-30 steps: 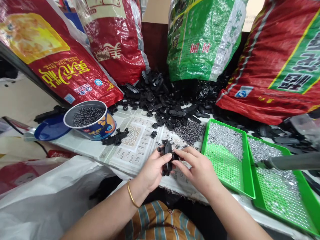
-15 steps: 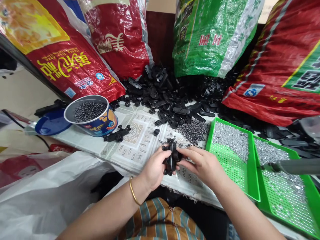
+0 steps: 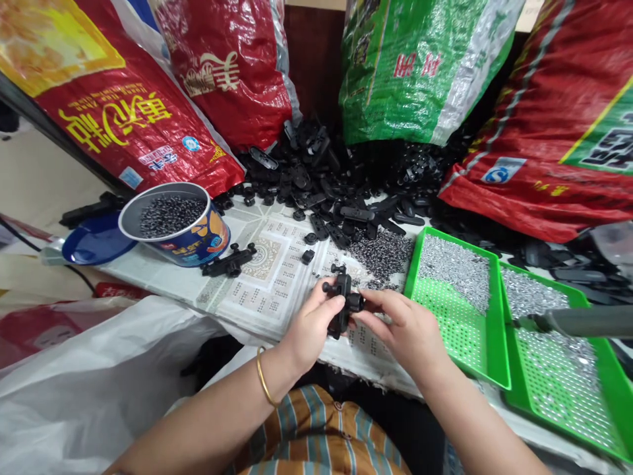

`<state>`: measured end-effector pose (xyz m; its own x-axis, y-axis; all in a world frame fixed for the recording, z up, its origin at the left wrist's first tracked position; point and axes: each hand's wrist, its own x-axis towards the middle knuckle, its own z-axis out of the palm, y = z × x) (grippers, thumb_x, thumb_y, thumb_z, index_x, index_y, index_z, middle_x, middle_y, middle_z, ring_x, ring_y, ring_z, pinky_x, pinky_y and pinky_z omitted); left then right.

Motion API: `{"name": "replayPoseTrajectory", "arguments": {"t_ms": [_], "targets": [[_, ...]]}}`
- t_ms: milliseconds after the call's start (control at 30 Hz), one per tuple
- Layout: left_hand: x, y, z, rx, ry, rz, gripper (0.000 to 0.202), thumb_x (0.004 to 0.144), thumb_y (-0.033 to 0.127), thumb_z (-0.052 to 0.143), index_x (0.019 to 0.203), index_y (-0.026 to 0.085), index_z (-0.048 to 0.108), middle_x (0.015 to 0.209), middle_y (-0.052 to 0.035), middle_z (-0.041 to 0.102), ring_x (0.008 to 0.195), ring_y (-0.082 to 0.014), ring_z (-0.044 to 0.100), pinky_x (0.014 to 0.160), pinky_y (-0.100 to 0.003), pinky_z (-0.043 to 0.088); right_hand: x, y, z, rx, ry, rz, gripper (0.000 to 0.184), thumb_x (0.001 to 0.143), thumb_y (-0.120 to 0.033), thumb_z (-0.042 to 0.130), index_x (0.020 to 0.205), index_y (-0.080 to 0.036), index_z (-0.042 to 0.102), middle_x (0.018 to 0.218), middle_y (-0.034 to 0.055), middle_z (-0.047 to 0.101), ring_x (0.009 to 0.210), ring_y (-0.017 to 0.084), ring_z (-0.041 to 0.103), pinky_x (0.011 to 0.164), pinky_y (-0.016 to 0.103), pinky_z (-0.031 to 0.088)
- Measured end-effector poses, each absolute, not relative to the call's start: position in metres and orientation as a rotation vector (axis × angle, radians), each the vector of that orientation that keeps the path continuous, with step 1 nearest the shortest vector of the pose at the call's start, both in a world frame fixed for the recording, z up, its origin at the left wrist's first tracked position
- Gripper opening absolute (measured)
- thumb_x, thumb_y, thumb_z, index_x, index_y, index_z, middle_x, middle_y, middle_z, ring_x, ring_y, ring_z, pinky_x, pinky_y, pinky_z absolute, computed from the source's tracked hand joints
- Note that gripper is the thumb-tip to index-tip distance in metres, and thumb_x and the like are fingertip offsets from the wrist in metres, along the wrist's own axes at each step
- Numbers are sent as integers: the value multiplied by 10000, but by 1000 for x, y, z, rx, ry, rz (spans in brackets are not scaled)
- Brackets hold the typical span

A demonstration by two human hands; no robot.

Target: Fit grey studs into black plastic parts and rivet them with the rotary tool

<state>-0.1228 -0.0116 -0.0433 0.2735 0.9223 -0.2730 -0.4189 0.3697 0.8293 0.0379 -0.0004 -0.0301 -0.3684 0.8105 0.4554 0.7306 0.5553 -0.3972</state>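
Item: black plastic part (image 3: 341, 305), a single piece with small round knobs at its ends and sides.
Location: held just above the near edge of the printed paper sheet (image 3: 267, 280), in front of my body, between my two hands.
Long axis: runs away from me, with the far end tipped slightly up and the near end towards my body.
Left hand (image 3: 309, 330): closed round the part from its left, thumb laid across the middle; this hand carries the piece.
Right hand (image 3: 403, 330): thumb and forefinger pinched on the knob at the part's right side, other fingers loose.
Nearer hand: both touch it; my left has the body, my right only the side knob.
Just right: near green tray (image 3: 455, 343), silvery small pieces heaped at its far end; second green tray (image 3: 548, 389) beside it.
Ahead: loose heap of small metal pieces (image 3: 383, 254) on the paper, with a pile of black parts (image 3: 336, 188) behind it.
Left: tin (image 3: 198, 241) of small dark pieces, well apart.
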Motion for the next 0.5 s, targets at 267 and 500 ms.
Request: {"name": "replayPoseTrajectory", "arguments": {"t_ms": [267, 500], "targets": [[-124, -12, -40, 700, 758, 989, 201, 813, 186, 499, 1011, 186, 466, 863, -4, 536, 719, -113, 497, 666, -242, 405, 36, -7, -30, -1341, -2116, 192, 230, 779, -371, 591, 898, -181, 643, 641, -4, 645, 543, 96, 593, 524, 192, 469], [-122, -13, -35, 576, 743, 902, 249, 767, 222, 547, 985, 180, 434, 792, -11, 540, 619, -126, 527, 520, -233, 384, 39, -7, -25, -1386, -2098, 236, 263, 759, -429, 593, 791, -170, 623, 560, -23, 602, 469, 78, 546, 466, 177, 426]]}}
